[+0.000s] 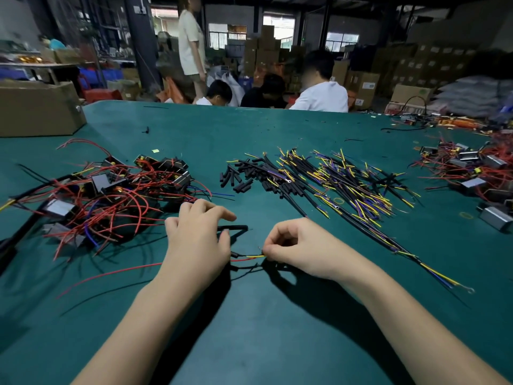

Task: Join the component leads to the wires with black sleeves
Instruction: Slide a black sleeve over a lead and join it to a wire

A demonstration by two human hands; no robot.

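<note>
Both hands at frame centre | left hand [194, 245] pinches thin red lead [240, 260] | right hand [294, 248] pinches yellow wire [255, 256] tip | stubby black sleeves [238, 176] heaped upper centre | matte green table [277, 329] | tangled boxy components [111, 190] left

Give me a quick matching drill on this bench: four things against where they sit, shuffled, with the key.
Things:
1. short black sleeves
2. components with red leads
3. yellow wire end
4. cardboard box

Places:
A. far left edge of the table
B. between the left hand and right hand
C. loose pile at table centre
D. tangled heap on the left

Pairs: 1-C, 2-D, 3-B, 4-A
</note>
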